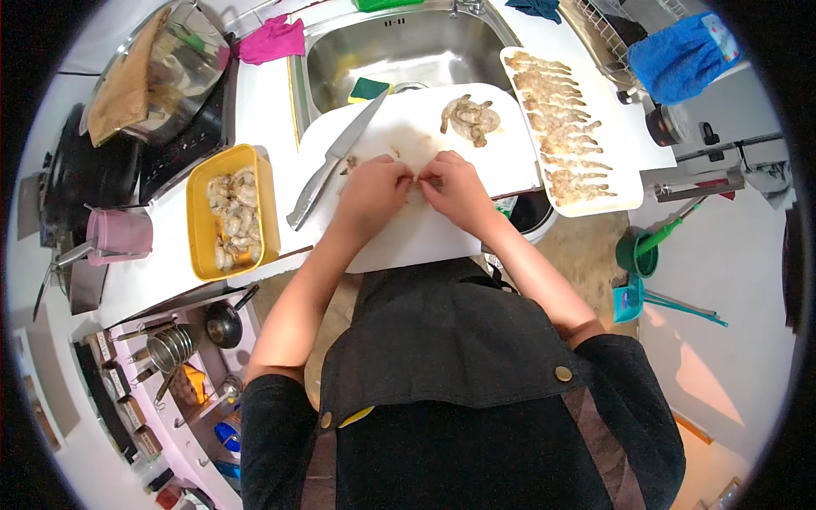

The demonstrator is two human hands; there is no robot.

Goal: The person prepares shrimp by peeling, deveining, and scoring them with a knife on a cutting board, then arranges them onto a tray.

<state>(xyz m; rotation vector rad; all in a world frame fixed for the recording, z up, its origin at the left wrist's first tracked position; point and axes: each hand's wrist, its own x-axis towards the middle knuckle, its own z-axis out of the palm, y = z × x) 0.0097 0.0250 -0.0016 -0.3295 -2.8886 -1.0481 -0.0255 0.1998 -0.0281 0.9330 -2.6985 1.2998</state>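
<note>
Pinching: fingertips of our left hand (374, 194) and right hand (457, 189) narrowed on a small brownish piece (415, 182), too covered to identify.
Piece: low over the white board (408, 115), between our hands.
Grip: we should pinch lightly; likely tears easily.
Knife (337, 158): beside left hand; we should mind its blade.
Shrimp pile (471, 120): board's far right.

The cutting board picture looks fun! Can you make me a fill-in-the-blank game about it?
1. The knife lies to the left of both hands, the left hand and the right hand, on the white cutting ____.
2. The container of shrimp at the picture's left is coloured ____.
3. The cloth just left of the sink is coloured ____.

Missing words: board; yellow; pink.
</note>
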